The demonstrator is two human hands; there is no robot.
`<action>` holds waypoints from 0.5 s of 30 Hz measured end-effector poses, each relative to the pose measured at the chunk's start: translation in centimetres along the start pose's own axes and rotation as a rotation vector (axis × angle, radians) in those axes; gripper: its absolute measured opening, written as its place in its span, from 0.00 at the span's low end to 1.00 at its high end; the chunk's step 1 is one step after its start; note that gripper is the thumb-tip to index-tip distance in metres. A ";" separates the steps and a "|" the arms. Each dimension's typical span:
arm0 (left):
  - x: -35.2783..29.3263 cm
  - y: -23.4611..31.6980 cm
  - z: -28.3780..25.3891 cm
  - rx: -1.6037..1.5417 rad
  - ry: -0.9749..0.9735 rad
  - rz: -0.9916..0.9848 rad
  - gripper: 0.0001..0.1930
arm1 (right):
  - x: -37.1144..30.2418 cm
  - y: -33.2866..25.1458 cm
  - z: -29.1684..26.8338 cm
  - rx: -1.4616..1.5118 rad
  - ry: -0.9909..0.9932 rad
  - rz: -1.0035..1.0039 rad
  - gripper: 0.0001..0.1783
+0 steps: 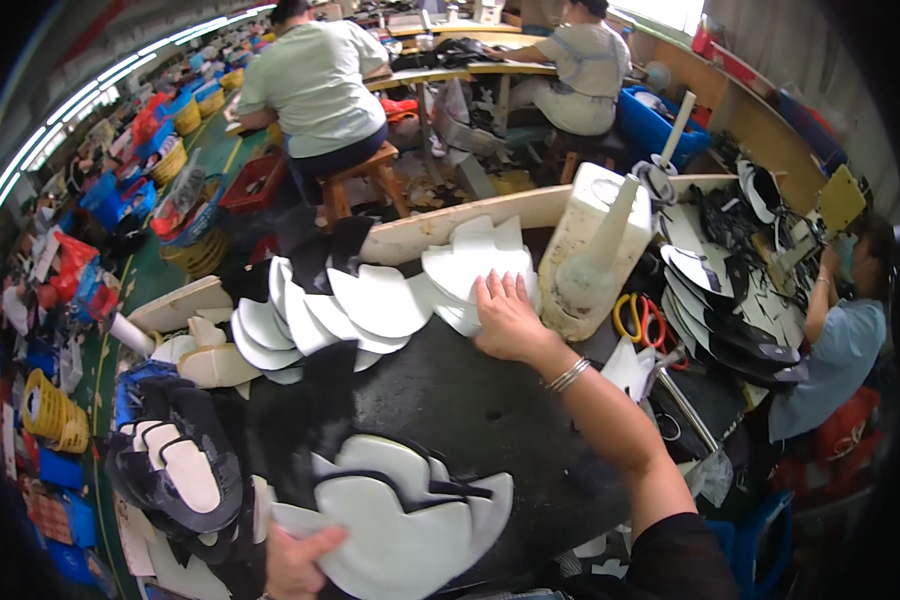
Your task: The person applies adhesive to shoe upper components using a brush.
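My right hand (515,322) lies with its fingers stretched out on a pile of white, curved shoe-upper pieces (470,258) at the far side of the black work surface (460,400). Close to me, my left hand (298,562) grips the left edge of a white shoe-upper piece (395,535), thumb on top; its other fingers are hidden beneath. Behind that piece, more white pieces with black edging (385,462) overlap. A fanned row of similar white pieces (370,305) runs along the far edge, left of my right hand.
A stained white plastic container (592,215) stands right of the pile, with yellow- and red-handled scissors (638,322) nearby. Black pieces with white insoles (188,475) sit at left. A low wooden board (410,238) borders the far edge. Several people work beyond and at right.
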State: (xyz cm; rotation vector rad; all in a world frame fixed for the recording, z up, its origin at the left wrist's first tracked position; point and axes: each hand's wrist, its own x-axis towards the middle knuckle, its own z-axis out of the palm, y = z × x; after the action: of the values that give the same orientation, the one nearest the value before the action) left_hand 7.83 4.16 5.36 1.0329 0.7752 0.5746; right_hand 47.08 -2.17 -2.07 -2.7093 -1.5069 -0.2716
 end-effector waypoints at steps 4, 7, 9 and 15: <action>1.6 3.8 -0.2 0.029 -0.014 0.026 0.36 | -3.0 3.2 -9.3 0.459 0.689 -0.081 0.59; 4.6 2.6 0.9 0.005 -0.130 -0.004 0.31 | -2.6 12.0 -10.9 0.005 0.765 0.263 0.61; 5.9 2.0 1.6 0.177 -0.272 -0.139 0.26 | -1.6 13.2 -11.1 -0.006 0.231 0.304 0.63; 8.7 -2.2 1.8 0.508 -0.455 -0.320 0.19 | -0.2 14.2 -12.8 0.215 0.033 0.495 0.37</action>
State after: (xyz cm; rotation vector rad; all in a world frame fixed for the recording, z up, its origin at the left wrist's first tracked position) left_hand 14.62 8.70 1.32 1.4043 0.6699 -0.1485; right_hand 57.18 -11.28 11.28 -2.7636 -0.7606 -0.1254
